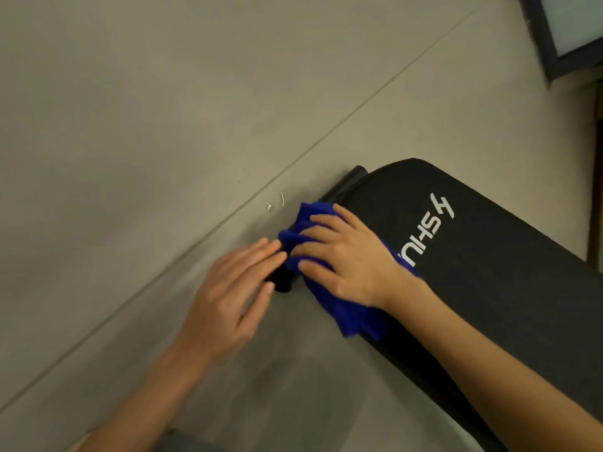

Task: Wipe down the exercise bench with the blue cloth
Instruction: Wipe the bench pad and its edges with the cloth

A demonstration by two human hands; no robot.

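So, cloth [329, 278]: blue, bunched, lying on the near-left end of the bench [489, 272], spilling a bit over the pad's edge toward the floor [130, 125]. Our right hand [346, 259] sits flat on top of it, fingers spread and pressing down, tips pointing left toward the pad's end; no pinch, just palm pressure. Our left hand [235, 295] is off the pad, over the floor just beside the cloth, fingers straight and close together, tips near or touching the cloth edge and a black leg cap [282, 282] below; blur, so we cannot tell contact.

Key relation: the pad's long axis runs from the hands toward lower right, back along our right forearm. Cloth is already at the far-left end, so nearly all the pad lies right of the fingers, logo [424, 230] included. We judge the next stroke is a pull back along that axis. Right hand is on the cloth, so it does the work; left looks set only to steady.

Risk: bunched cloth covers a narrow strip, so several passes are likely.
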